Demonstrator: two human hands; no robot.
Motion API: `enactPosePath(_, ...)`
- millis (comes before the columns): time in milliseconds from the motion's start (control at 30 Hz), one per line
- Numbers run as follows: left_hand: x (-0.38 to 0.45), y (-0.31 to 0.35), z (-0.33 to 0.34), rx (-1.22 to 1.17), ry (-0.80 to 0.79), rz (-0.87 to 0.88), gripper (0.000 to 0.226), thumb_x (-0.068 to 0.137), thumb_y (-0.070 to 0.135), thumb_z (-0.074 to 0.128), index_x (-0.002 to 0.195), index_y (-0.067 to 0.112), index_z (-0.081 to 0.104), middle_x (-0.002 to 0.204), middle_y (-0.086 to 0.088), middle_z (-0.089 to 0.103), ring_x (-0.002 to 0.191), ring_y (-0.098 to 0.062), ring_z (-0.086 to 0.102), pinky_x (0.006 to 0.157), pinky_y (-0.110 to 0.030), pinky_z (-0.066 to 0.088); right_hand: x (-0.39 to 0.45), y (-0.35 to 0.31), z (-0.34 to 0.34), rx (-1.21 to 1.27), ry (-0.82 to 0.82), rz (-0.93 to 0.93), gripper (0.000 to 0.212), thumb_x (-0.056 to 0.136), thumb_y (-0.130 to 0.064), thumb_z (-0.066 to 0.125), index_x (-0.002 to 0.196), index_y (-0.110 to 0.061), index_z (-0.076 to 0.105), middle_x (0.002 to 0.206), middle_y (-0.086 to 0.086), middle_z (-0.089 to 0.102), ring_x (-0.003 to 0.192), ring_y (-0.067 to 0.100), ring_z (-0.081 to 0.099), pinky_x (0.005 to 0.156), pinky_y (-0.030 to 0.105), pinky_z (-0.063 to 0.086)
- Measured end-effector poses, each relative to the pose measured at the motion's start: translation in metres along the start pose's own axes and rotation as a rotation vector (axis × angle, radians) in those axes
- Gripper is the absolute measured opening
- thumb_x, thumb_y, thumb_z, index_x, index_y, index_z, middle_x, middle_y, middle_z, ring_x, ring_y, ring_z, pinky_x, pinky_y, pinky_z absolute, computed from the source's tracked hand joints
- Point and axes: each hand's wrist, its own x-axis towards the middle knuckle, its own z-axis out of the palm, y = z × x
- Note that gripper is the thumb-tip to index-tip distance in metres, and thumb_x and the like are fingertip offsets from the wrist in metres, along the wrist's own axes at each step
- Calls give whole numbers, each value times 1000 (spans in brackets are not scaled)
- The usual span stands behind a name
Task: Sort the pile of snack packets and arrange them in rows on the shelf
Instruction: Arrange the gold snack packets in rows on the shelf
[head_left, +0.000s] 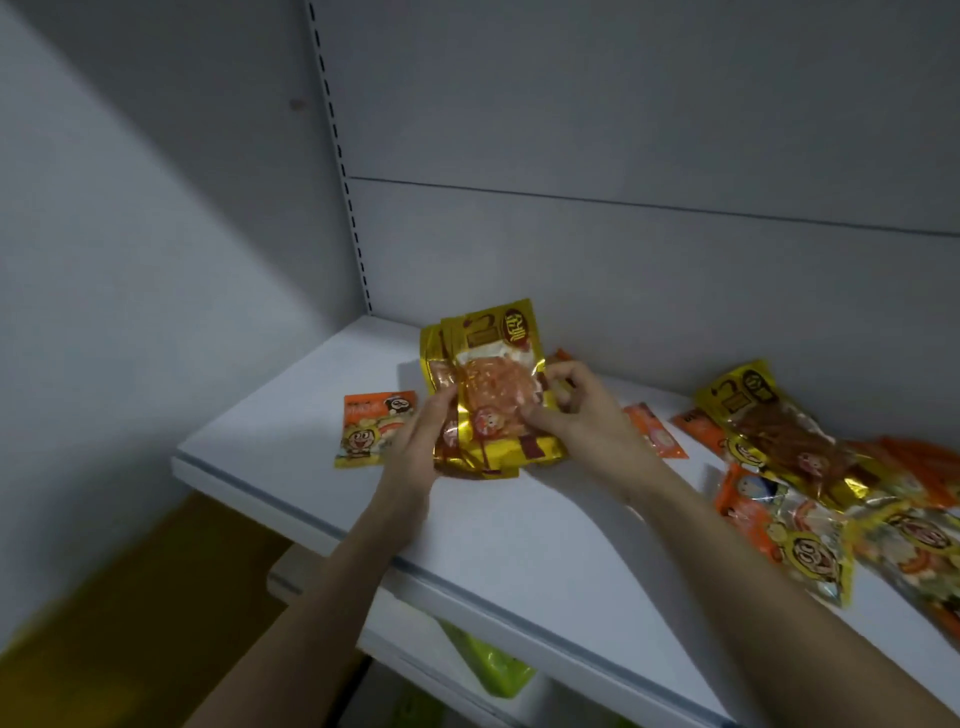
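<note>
Two bare hands hold a small stack of shiny gold foil snack packets (488, 395) with clear windows showing orange food, tilted up with its lower edge on or just above the white metal shelf (291, 441); which, I cannot tell. The left hand (421, 441) grips the stack's left edge, thumb on the front and fingers behind. The right hand (566, 410) pinches the right edge, thumb on the front near a round cartoon face, the other fingers curled round the side. At least three packets are fanned slightly in the stack, their top corners offset.

Just left of the held stack, a small orange-and-white snack packet with a yellow cartoon face (371, 428) lies flat on the shelf, partly covered by the left hand. Just right of the stack, beyond the right wrist, a flat orange packet (657, 434) lies on the shelf, and the tip of another orange packet (562, 355) shows behind the stack. Farther right of the stack, well apart from it, sits the loose pile of gold and orange snack packets (831, 483), overlapping one another and running off the frame's edge; a long gold packet of brown strips (769, 421) lies on top.

Behind the stack rises the grey back panel (623, 130), with a slotted upright strip (340, 156) to the left. Below the shelf's front edge a lime-green object (493, 670) shows, blurred.
</note>
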Motion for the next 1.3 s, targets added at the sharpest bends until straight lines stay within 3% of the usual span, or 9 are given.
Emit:
enactPosePath(100,4,-1,1,-133,40,-96,43,87,40,73,127,29,61,126,-4,68,112,-23,69,88,-51,59,9,-3,16,-26,-51,-15,25,87,-2,72,103,-13,56,104,16,71,86,19,70,76,34,58)
enactPosePath(200,10,-3,0,-52,117,-46,43,84,14,79,116,36,61,117,3,68,107,-19,69,88,-53,59,9,-5,9,-140,-18,-69,14,94,-16,66,106,-9,61,98,14,68,87,15,66,79,30,53)
enactPosePath(300,9,-8,-4,-29,102,-32,49,86,8,77,121,37,59,121,4,67,112,-19,67,90,-55,58,1,21,-4,-520,225,-169,4,99,-21,57,100,-18,60,87,-5,66,80,14,62,69,32,49)
enactPosePath(500,6,-7,-4,-272,103,36,72,93,-3,65,133,53,43,135,8,56,118,-11,63,81,-48,61,7,55,-28,-973,331,-51,16,92,-6,55,105,-1,60,104,20,58,99,39,53,77,42,42)
enactPosePath(733,6,-1,-1,-135,44,14,41,99,-1,54,112,35,66,119,14,63,101,-6,69,88,-47,60,24,32,-18,-887,314,77,55,89,-50,64,124,-8,54,115,13,63,109,35,56,87,44,48)
enactPosePath(833,4,0,-1,-128,40,22,39,101,0,51,107,35,67,128,7,61,101,-6,69,86,-39,61,31,27,-6,-876,234,221,68,80,-42,77,135,-16,48,123,9,62,118,34,55,97,48,46)
enactPosePath(1000,4,-1,-6,-121,-13,47,44,104,7,49,109,46,69,127,13,61,115,-14,64,97,-48,56,20,5,-8,-792,142,249,41,81,-15,79,119,-11,66,107,4,67,100,24,61,79,29,47)
enactPosePath(1167,3,-5,-8,-39,-75,95,42,105,15,51,109,53,69,133,13,59,124,-17,59,101,-50,53,-11,-21,-30,-449,359,185,23,84,-2,73,106,-5,66,92,7,71,80,19,67,67,31,55)
enactPosePath(1300,-3,-8,-9,97,-193,142,32,102,16,57,107,45,70,130,5,62,118,-15,61,92,-29,55,-55,-46,-38,-253,331,137,23,87,-6,71,109,-2,68,98,14,75,84,20,73,59,22,54)
